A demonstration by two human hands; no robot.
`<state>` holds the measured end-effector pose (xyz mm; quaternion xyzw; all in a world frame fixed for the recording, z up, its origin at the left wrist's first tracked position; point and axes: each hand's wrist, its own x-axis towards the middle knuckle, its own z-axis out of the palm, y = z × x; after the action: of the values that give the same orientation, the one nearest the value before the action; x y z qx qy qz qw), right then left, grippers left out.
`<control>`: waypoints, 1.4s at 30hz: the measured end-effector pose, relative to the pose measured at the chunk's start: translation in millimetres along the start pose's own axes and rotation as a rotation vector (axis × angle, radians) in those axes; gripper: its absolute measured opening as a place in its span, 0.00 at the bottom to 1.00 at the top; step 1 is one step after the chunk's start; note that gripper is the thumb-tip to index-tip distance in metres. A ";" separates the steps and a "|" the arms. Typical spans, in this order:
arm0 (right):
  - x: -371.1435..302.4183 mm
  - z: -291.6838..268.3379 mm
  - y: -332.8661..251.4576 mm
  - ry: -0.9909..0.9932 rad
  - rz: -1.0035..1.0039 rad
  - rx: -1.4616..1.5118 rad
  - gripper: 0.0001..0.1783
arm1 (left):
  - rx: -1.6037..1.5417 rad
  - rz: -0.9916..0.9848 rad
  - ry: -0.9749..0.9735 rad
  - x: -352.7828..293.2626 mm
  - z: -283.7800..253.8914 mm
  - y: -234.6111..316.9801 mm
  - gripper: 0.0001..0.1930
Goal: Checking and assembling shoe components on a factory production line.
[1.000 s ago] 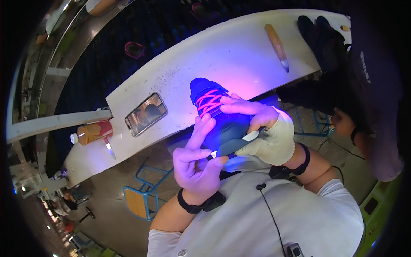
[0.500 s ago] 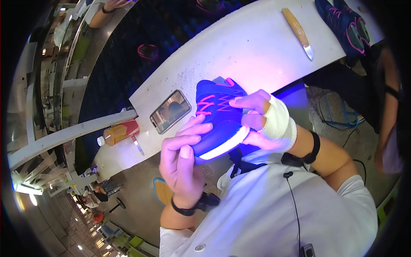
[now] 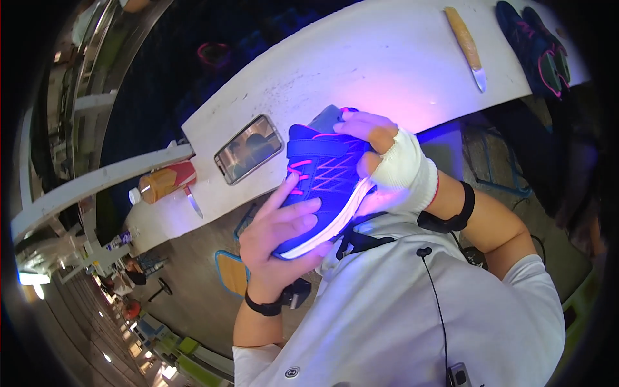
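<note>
A dark blue sneaker with pink laces, a strap across its top and a white sole is held up in front of me, glowing under bluish-violet light. My left hand grips the toe end, fingers spread over the upper and thumb along the sole. At the heel end, my right hand wears a white fingerless glove and holds the shoe by its collar and side. The far side of the sneaker is hidden.
On the white table lie a phone, a wooden-handled knife and a small blade beside a bottle of orange-brown drink. A pair of dark sneakers sits at the far right, near another person. A stool stands below.
The sneaker has turned so that more of its side and sole faces me. My right hand has shifted up toward the collar, and my left fingers have resettled around the toe.
</note>
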<state>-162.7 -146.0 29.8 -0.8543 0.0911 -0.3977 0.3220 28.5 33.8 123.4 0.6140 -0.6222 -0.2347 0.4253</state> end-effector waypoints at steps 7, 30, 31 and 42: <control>-1.4 34.9 -1.9 -0.105 -0.134 -0.100 0.21 | 0.181 -0.670 -0.193 -1.9 -8.4 -6.8 0.53; -0.1 -65.9 -59.9 0.126 0.149 0.088 0.37 | 0.015 0.253 -0.029 19.6 119.2 -24.8 0.17; -1.2 -66.2 -63.2 0.127 0.160 0.073 0.37 | -0.053 0.252 -0.001 24.3 124.3 -19.8 0.15; 20.4 -63.0 -78.1 -0.033 0.251 0.025 0.34 | -0.187 -0.217 0.368 5.4 121.9 -38.6 0.25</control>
<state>-203.5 -124.0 121.1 -0.8384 0.1873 -0.3413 0.3814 -48.7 -4.7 28.9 0.6678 -0.4398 -0.2196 0.5589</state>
